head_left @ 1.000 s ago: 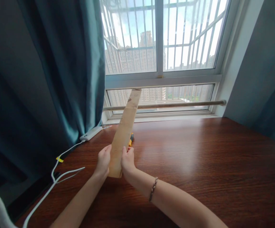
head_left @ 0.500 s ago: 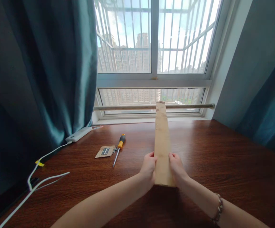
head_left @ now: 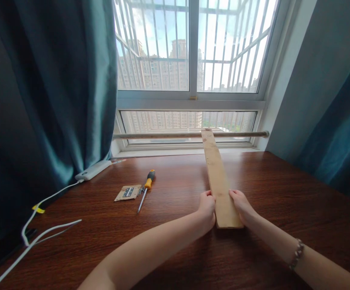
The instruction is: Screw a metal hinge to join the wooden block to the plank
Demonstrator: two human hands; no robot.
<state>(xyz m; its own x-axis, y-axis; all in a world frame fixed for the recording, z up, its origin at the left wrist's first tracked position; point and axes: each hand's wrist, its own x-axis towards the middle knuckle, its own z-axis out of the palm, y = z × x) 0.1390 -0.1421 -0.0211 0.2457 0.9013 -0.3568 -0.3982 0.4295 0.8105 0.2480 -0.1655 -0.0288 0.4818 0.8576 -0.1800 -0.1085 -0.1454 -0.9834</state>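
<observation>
1. A long cardboard piece (head_left: pixel 221 185) is held over the table (head_left: pixel 177 173), right of centre, its near end toward the person and its far end overlapping the rail (head_left: pixel 162 136) in view; whether it touches the table, I cannot tell.
2. The left hand (head_left: pixel 206 210) grasps its left edge near the close end, fingers curled against the side.
3. The right hand (head_left: pixel 243 207) grips the opposite edge, fingers likewise closed on the cardboard; a bracelet (head_left: pixel 297 254) circles that forearm.
4. Well to the left, a screwdriver (head_left: pixel 148 183) with a yellow-and-black handle lies on the table, its tip toward the person.
5. Small metal pieces (head_left: pixel 141 190) lie between the handle and a small cardboard card (head_left: pixel 119 195).
6. A white power strip (head_left: pixel 93 170) rests beside the curtain (head_left: pixel 102 88).
</observation>
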